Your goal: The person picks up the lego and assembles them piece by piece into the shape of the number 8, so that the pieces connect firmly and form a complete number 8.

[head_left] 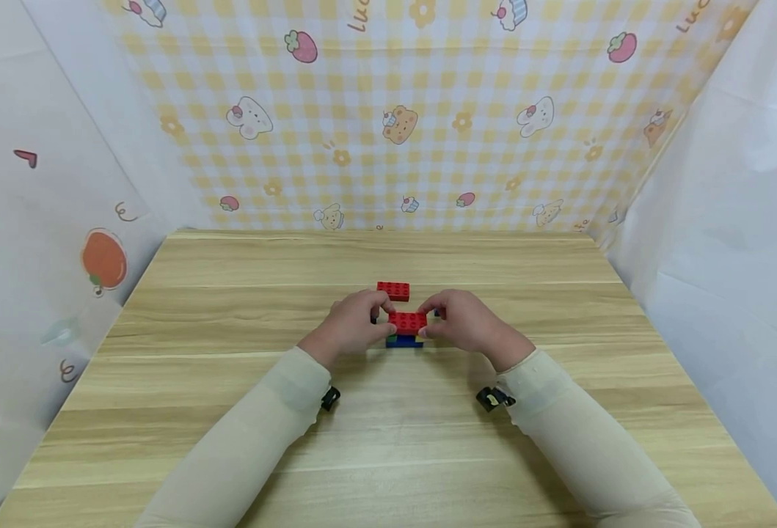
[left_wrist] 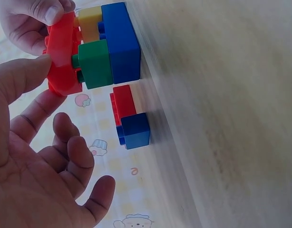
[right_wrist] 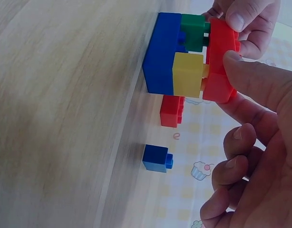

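Observation:
A red brick [head_left: 408,323] is pinched at its left end by my left hand [head_left: 354,324] and at its right end by my right hand [head_left: 465,323], thumbs on the near side. Beneath it stand a green block [left_wrist: 96,64] and a yellow block [right_wrist: 188,75], side by side on a long blue brick [head_left: 404,342] that lies on the table. In both wrist views some studs of the green and yellow blocks show below the red brick, so it is not fully seated. The other fingers of each hand are loosely bent and free.
Behind the stack a second red brick [head_left: 393,291] lies on the wooden table [head_left: 395,440]. Small blue blocks stand farther back, one [left_wrist: 136,133] on the left and one [right_wrist: 155,158] on the right. A checked cloth [head_left: 362,169] hangs along the table's far edge.

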